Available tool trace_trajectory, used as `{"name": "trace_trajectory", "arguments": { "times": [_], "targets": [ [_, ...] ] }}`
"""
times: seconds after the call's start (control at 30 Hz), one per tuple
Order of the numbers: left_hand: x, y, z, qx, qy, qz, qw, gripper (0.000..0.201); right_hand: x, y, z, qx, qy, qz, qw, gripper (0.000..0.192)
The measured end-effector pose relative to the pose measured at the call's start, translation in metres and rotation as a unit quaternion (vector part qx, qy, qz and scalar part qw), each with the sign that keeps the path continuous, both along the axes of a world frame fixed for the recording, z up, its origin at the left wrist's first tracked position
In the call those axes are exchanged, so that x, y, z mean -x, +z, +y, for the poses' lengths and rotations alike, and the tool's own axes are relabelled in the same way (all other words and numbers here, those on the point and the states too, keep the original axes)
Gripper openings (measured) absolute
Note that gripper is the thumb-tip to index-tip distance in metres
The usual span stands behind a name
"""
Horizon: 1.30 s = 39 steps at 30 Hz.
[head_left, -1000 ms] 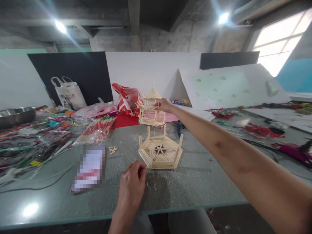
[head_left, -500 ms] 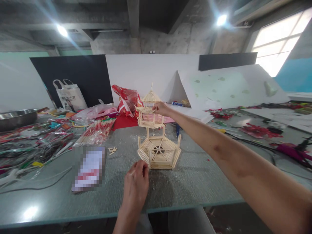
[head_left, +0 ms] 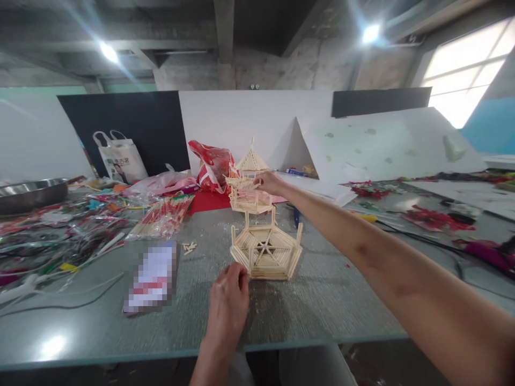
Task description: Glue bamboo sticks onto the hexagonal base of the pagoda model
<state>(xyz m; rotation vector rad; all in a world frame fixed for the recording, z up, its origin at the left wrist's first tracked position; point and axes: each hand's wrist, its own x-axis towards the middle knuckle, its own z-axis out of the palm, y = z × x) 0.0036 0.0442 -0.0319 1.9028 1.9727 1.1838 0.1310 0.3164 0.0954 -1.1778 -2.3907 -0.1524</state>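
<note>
View from the person's head over a grey tabletop [head_left: 322,305]. The right hand [head_left: 269,182], arm stretched far forward, has its fingertips pinched together on the lower eave of a small stick-built pavilion top [head_left: 248,179], a roofed two-tier piece held near the middle of the tabletop, towards its far edge. Just below and nearer stands one hexagonal stick base [head_left: 265,251], with upright posts at its corners; the held piece hangs above its far side, and whether the two touch cannot be told. The left hand [head_left: 229,300] lies by the near edge, its fingers curled loosely together just beside the near left corner of the base; whether it holds anything cannot be told.

Containers: one metal basin [head_left: 32,194] at the far left edge, contents hidden; one white tote bag [head_left: 120,158] upright against the black board at the back; one red plastic bag [head_left: 211,163] behind the pavilion top, crumpled, its contents hidden. One clear packet of red-and-white sticks [head_left: 159,217] lies left of the base. A few loose short sticks [head_left: 188,246] lie between the packet and the base. One flat printed sheet [head_left: 152,276] lies left of the left hand. Mixed coloured wrappers cover the left side of the tabletop.
</note>
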Motion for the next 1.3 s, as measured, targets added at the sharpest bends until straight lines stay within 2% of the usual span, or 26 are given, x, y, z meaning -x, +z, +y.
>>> {"name": "trace_trajectory", "arguments": {
  "times": [0.3,0.8,1.07,1.3],
  "targets": [
    [0.001,-0.001,0.001,-0.003,-0.008,-0.021,1.000,0.013,-0.003,-0.012,0.011,-0.006,0.007,-0.021,1.000,0.027],
    [-0.001,0.000,-0.001,-0.017,0.000,-0.036,0.999,0.013,-0.010,-0.027,0.001,-0.042,0.058,-0.087,0.994,0.029],
    [-0.001,-0.001,0.001,-0.017,0.002,-0.027,0.999,0.013,-0.007,-0.027,-0.004,-0.044,0.057,-0.097,0.993,0.030],
    [0.000,-0.004,0.000,-0.021,-0.005,-0.023,0.999,0.014,-0.014,-0.022,-0.018,-0.048,0.059,-0.107,0.991,0.046]
  ]
}}
